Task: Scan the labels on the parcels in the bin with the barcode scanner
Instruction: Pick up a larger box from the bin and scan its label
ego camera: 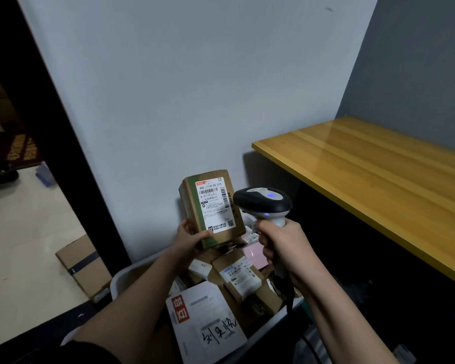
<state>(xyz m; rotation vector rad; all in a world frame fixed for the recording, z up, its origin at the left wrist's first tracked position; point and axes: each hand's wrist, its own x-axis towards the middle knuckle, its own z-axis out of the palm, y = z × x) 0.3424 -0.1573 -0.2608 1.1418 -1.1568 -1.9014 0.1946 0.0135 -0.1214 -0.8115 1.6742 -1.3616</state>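
Note:
My left hand (191,236) holds a brown cardboard parcel (192,206) upright above the bin, gripping its lower left corner. A white shipping label (216,204) with barcodes faces me. My right hand (281,244) grips the handle of a black and white barcode scanner (263,200), whose head sits just right of the label and shows a blue light. Its cable hangs down past my wrist. Below both hands a white plastic bin (121,278) holds several labelled parcels, among them a white box with handwriting (208,327) and a small brown box (243,278).
A yellow wooden table top (378,174) stands to the right, dark space beneath it. A grey wall rises behind the bin. A flat cardboard box (84,266) lies on the pale floor at left, beside a dark door frame (50,132).

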